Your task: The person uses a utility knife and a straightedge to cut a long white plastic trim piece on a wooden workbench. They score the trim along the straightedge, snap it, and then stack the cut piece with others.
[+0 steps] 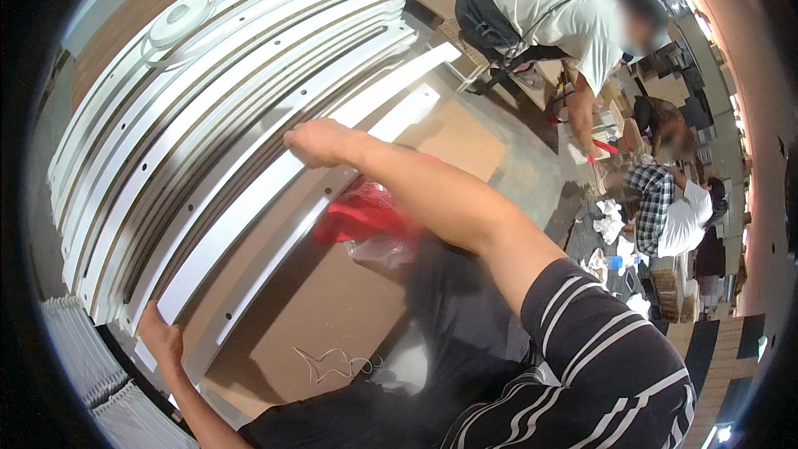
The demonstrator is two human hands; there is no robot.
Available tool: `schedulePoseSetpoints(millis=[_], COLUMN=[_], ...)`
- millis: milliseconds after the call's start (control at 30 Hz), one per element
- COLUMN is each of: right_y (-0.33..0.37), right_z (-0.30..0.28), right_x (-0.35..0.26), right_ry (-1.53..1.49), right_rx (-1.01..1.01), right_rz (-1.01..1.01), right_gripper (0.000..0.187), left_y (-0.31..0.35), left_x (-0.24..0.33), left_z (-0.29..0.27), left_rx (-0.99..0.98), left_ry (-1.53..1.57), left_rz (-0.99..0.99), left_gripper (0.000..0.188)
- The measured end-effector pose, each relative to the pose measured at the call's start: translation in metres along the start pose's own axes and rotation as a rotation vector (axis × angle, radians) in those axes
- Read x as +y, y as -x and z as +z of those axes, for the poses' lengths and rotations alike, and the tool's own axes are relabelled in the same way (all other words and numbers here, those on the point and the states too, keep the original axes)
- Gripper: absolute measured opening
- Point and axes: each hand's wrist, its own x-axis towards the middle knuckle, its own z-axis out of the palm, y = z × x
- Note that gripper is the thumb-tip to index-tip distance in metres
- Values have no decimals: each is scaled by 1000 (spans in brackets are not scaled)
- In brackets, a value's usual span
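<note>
A long white panel lies slantwise in front of me, along the near side of a stack of similar panels. My left hand is closed around its lower left end. My right hand grips the same panel farther up, fingers curled over its edge and partly hidden. Nearer to me, another white panel with dark round holes rests on a brown board. The stacked white panels stand close together on the far left, several of them with holes along their faces.
A roll of white strap lies on the stack. Red and clear plastic sits near my right forearm, and a thin white cord lies on the brown board. A co-worker in a white shirt bends over at the upper right; others sit beyond.
</note>
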Motion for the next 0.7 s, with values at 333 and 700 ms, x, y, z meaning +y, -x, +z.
schedulePoseSetpoints(millis=[333,700], right_y=[27,54], right_z=[-2,12], right_x=[66,131], right_ry=[-60,-8], right_rx=[43,130], right_rz=[249,365], right_gripper=[39,26], left_y=[-32,-52], left_x=[83,148], left_z=[31,54], left_rx=[-99,-162], left_ry=[17,-7], left_rz=[-19,81], left_gripper=[25,31])
